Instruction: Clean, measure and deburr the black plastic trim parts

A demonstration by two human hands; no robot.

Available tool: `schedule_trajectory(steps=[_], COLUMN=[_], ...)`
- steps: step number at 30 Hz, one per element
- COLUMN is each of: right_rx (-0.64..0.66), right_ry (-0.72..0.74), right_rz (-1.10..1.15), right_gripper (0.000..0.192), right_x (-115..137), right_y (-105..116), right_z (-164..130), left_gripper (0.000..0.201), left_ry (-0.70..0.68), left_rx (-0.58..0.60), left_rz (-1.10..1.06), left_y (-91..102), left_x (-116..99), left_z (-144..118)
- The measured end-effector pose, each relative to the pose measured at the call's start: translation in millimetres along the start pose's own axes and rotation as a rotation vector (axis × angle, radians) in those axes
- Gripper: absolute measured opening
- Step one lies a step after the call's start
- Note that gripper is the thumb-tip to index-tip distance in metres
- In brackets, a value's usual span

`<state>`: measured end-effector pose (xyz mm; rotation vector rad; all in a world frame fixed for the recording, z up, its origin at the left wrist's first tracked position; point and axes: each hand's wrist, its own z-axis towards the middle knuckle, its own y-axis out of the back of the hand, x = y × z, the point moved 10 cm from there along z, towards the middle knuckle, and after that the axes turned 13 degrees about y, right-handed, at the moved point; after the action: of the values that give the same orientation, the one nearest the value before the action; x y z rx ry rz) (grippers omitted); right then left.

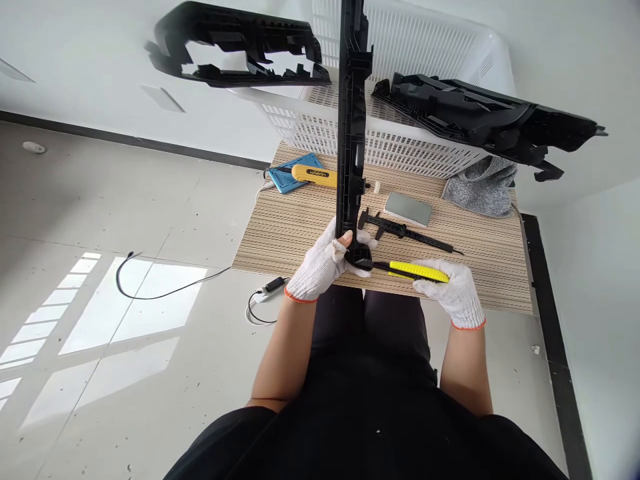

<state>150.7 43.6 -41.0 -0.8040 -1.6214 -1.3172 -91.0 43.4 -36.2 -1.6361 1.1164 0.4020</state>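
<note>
My left hand [323,267], in a white knit glove, grips the near end of a long black plastic part [351,133] that stands on end over the small wooden table [300,227]. My right hand [450,287], also gloved, holds a yellow utility knife [417,271] with its tip against the part's lower end, next to my left fingers. A black vernier caliper [405,230] lies on the table just beyond the knife.
A white slotted basket [400,143] at the table's far side carries two more black plastic parts [235,47] [490,120]. A second yellow knife [315,175] rests on a blue mat [295,172]. A grey block [407,208], a grey cloth [483,187] and floor cables [165,290] are nearby.
</note>
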Motion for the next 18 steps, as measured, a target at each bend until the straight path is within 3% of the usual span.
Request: schedule_trajectory(steps=[4, 7, 10, 13, 18], right_rx=[-0.041, 0.015, -0.035, 0.04, 0.005], right_ry=[0.0, -0.006, -0.012, -0.014, 0.007], right_rz=[0.004, 0.004, 0.003, -0.007, -0.01], right_gripper=[0.043, 0.045, 0.046, 0.044, 0.042], right_x=[1.1, 1.8, 2.2, 1.8, 4.4], right_y=[4.0, -1.8, 3.0, -3.8, -2.1], right_z=[1.0, 1.4, 1.3, 1.2, 2.2], left_gripper=[0.058, 0.057, 0.056, 0.056, 0.055], left_ry=[0.002, 0.003, 0.012, 0.019, 0.024], left_rx=[-0.005, -0.002, 0.011, 0.02, 0.017], left_rz=[0.006, 0.007, 0.012, 0.004, 0.007], left_y=[0.6, 1.8, 1.3, 0.5, 0.8], left_x=[0.1, 1.1, 2.1, 2.1, 2.4], left_z=[-0.5, -0.1, 0.5, 0.7, 0.6])
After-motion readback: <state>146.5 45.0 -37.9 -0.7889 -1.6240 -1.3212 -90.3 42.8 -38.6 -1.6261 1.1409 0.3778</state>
